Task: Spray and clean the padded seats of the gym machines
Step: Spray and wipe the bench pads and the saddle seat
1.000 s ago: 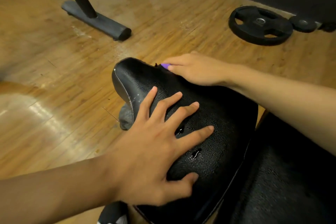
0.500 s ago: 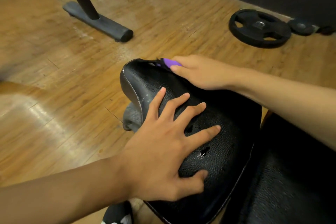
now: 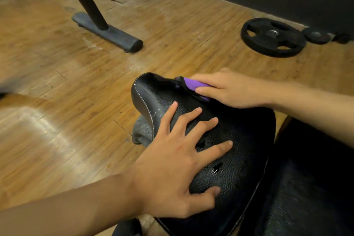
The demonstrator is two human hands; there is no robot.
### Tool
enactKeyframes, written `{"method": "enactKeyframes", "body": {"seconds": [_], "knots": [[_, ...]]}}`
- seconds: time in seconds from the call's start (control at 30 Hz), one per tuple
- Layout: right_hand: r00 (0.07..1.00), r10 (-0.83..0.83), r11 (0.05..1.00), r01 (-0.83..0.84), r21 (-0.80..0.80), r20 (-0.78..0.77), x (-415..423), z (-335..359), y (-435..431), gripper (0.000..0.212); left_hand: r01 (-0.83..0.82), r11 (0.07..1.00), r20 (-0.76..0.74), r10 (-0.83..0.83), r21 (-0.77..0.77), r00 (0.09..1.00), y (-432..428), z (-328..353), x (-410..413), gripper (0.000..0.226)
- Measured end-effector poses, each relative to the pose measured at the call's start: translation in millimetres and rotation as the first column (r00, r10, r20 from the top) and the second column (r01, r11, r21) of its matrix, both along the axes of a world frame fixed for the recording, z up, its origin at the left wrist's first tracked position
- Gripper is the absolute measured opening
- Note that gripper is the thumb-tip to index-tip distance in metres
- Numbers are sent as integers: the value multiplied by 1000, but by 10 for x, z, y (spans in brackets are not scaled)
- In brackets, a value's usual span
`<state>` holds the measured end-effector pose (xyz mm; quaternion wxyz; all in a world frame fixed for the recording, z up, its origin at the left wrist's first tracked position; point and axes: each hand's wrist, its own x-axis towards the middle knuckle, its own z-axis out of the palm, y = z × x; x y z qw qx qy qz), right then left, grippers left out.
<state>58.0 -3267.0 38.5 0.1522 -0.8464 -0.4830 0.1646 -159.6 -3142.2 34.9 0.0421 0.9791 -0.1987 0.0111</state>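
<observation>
Bracing black padded seat [image 3: 247,132] just below the camera, left hand [image 3: 172,174] lies flat, fingers spread; right hand [image 3: 229,90] grips purple-handled tool [image 3: 193,84] at its far edge. Vinyl looks soft, torn, probably slick; best steadied at the rim

Hands: two, a left hand [image 3: 172,174] and a right hand [image 3: 231,90].
Padded seats: two, a middle seat [image 3: 249,140] and a near-right seat [image 3: 306,188].
Purple tool [image 3: 193,84]: one.
Weight plates: two plainly seen, far right, a large plate [image 3: 273,37] and a small plate [image 3: 316,35].
Machine foot bar [image 3: 109,32]: one, far left.
</observation>
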Motion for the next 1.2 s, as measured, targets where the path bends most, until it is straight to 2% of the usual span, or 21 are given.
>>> {"method": "enactKeyframes", "body": {"seconds": [0.13, 0.4, 0.53, 0.63, 0.7, 0.8, 0.9, 1.0, 1.1, 1.2], "knots": [[997, 43, 997, -47, 54, 60, -112, -48, -350, 47, -8, 1000, 17, 8, -22, 1000, -17, -12, -4, 79], [995, 85, 988, -92, 127, 59, -120, -86, 1144, 46, 7, 1000, 19, -7, -7, 1000, -20, -25, -1, 79], [998, 51, 985, -57, 160, 40, -268, -15, 634, 46, 15, 999, 55, -13, -28, 998, 7, -55, -23, 78], [995, 27, 989, -40, 145, 94, -497, 36, -49, 51, 30, 997, 67, -25, -70, 997, 35, -76, -47, 78], [990, -50, 994, 36, 104, 134, -652, 26, -448, 53, 43, 997, 69, -39, -65, 997, 50, -79, -59, 75], [958, -254, 967, 248, 60, 136, -976, -21, -772, 54, 61, 996, 76, -57, -57, 996, 54, -66, -96, 70], [843, -502, 864, 499, 67, 191, -1400, -74, -682, 54, 31, 995, 95, -22, -94, 995, 77, -77, -146, 67], [723, -664, 745, 660, 91, 191, -1896, -69, -469, 57, -38, 986, 146, 62, -162, 987, 75, -81, -201, 58], [698, -702, 712, 688, 140, 140, -2420, -80, -271, 57, -88, 937, 213, 167, -338, 962, 87, 11, -267, 36], [793, -602, 798, 593, 111, 95, -2532, -115, -277, 60, -77, 899, 256, 204, -431, 945, 133, 137, -353, 32]]}}
